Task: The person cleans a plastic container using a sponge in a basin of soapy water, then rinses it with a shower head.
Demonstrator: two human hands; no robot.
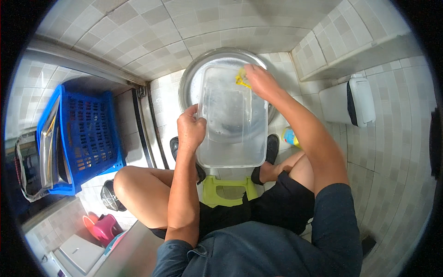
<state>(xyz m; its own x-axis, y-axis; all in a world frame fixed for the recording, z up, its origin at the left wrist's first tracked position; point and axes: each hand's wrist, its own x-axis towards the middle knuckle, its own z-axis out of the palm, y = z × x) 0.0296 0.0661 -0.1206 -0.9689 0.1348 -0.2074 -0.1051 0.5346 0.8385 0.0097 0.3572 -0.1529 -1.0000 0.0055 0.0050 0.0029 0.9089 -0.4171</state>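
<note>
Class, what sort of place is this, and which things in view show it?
Probably a bathroom or similar wash area: the walls and floor are tiled, a wide metal basin stands on the floor, and the left hand holds a translucent plastic box over it.

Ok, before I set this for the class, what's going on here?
A seated person's left hand grips the left edge of a translucent plastic container held over a round metal basin. The right hand holds a yellow scrubber or cloth at the container's far end; which is unclear. A green stool shows between the legs.
</note>
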